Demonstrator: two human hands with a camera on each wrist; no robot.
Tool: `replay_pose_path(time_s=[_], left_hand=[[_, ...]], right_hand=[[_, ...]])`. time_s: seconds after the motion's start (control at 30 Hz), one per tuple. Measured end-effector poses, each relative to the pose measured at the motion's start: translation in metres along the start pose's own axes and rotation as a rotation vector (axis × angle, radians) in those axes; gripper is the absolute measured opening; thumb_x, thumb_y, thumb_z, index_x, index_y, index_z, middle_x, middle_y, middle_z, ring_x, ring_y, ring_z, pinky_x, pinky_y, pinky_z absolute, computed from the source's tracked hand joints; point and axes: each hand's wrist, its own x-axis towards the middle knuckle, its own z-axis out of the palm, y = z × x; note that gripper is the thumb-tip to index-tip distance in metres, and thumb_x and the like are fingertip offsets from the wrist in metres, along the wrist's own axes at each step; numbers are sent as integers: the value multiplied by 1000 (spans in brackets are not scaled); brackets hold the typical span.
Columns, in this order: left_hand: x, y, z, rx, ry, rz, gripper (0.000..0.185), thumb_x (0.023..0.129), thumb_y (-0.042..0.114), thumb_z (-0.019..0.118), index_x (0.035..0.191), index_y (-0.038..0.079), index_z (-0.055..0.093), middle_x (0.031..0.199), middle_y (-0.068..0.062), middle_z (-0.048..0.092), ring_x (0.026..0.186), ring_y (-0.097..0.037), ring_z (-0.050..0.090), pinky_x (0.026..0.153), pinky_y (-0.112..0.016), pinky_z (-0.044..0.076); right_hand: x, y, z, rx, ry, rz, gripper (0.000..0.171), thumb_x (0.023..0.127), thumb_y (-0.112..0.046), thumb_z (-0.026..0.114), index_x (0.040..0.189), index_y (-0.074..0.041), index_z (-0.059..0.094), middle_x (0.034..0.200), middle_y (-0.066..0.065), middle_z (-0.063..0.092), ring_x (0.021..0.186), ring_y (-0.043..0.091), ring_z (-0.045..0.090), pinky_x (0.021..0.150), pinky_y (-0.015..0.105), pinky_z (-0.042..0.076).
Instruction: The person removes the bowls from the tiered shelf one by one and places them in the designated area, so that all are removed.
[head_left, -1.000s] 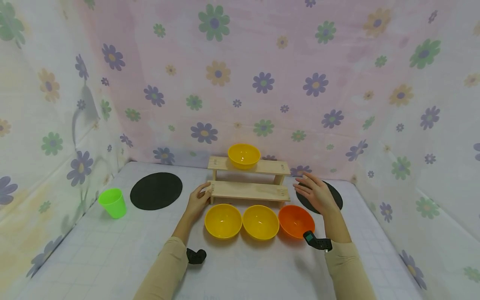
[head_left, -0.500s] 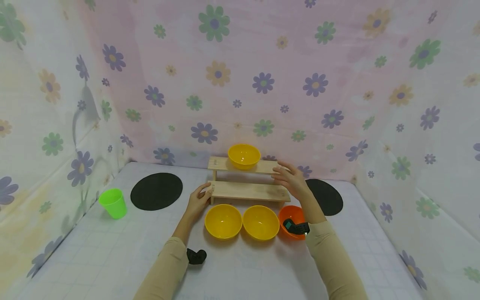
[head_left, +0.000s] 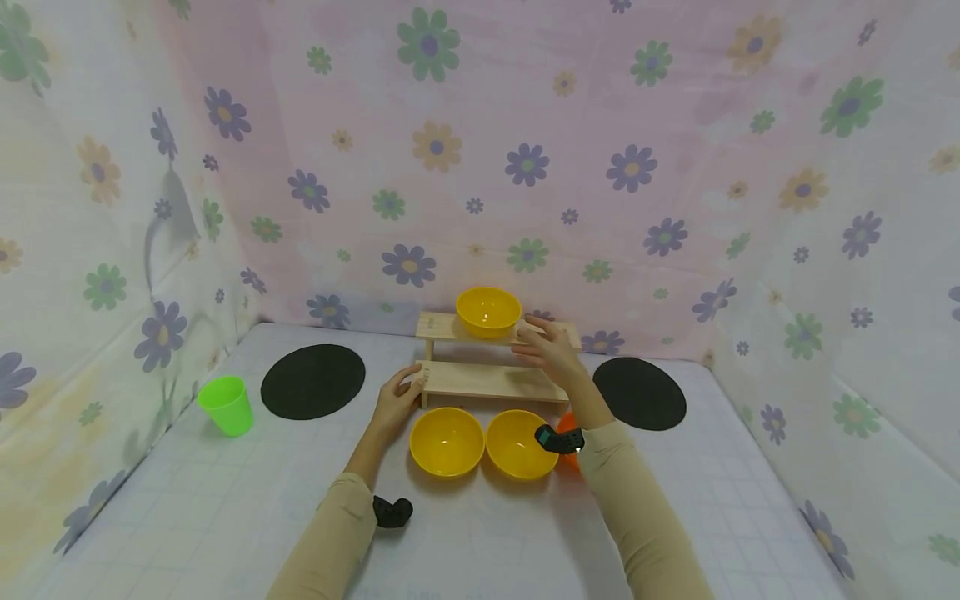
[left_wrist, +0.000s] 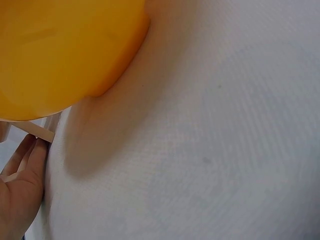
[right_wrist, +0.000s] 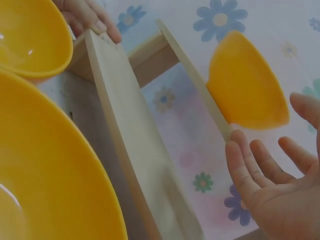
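A two-step wooden shelf (head_left: 491,380) stands near the back wall, with a yellow bowl (head_left: 487,312) upright on its upper board. My left hand (head_left: 395,402) holds the left end of the lower board; in the right wrist view its fingers (right_wrist: 102,24) bend over that end. My right hand (head_left: 555,357) is over the shelf's right half, just right of the upper bowl. Its fingers are spread and loosely bent, fingertips close to the bowl and the upper board's edge in the right wrist view. The hand is empty.
Two yellow bowls, a left one (head_left: 447,443) and a right one (head_left: 517,458), stand before the shelf. Beside them an orange bowl (head_left: 568,460) is mostly hidden by my right forearm. Black round mats lie left (head_left: 313,382) and right (head_left: 640,393); a green cup (head_left: 227,407) is far left.
My right hand has moved left from over the right mat to beside the upper bowl, its forearm now covering most of the orange bowl. The left hand and the bowls have stayed put.
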Motion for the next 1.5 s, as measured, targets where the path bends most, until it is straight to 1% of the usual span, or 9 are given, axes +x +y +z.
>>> replay_pose_path(time_s=[0.17,0.33,0.43,0.63,0.83,1.03,1.2,1.3,1.5], left_hand=[[5,-8,0,7,5,7,44,96,16,55,138,5,46,127,-30,52,113,-30,54,92,-39,49],[7,-13,0,8,18,8,43,95,15,56,137,7,47,126,-28,54,112,-29,55,89,-35,51],[7,-13,0,5,19,5,42,95,15,56,136,8,48,126,-27,54,111,-29,55,89,-35,51],[6,-12,-1,-2,16,6,43,96,16,56,137,8,48,126,-28,54,112,-29,55,92,-40,49],[5,-12,0,-6,11,7,45,96,17,56,138,5,46,126,-29,53,109,-25,55,90,-36,50],[5,-12,-1,-6,8,1,44,95,16,56,137,6,47,127,-28,53,111,-26,55,90,-35,50],[7,-12,-1,-15,-2,-2,44,96,16,56,137,7,47,129,-27,52,114,-30,53,92,-36,49],[8,-13,-2,-21,-4,3,44,96,16,56,137,6,47,130,-28,51,115,-31,53,92,-37,49],[7,-11,-2,-25,4,4,43,95,14,56,137,7,47,127,-27,53,112,-27,55,91,-38,49]], right_hand=[[8,0,11,39,23,21,61,98,-19,51,149,-6,20,129,26,50,104,36,62,97,48,41],[13,1,20,88,47,33,64,97,-22,52,150,-10,18,102,12,64,92,29,67,97,49,41],[16,3,24,129,81,38,66,97,-24,52,151,-11,15,99,10,65,90,28,68,98,49,40],[20,6,33,86,112,1,63,98,-30,50,149,-10,19,112,22,61,94,32,66,94,46,45],[22,7,42,97,140,13,61,97,-28,52,147,-10,22,121,25,55,87,25,68,93,45,47],[19,6,48,125,177,17,58,97,-20,51,147,-10,25,113,23,61,82,23,69,89,42,50],[14,8,52,207,167,13,51,96,-10,48,144,-14,33,107,16,58,77,21,68,95,49,44],[10,9,53,238,142,14,52,95,-7,48,145,-14,33,115,17,52,81,22,66,97,51,41],[0,9,53,227,133,32,60,93,-6,50,147,-12,27,132,21,41,88,27,66,95,48,45]])
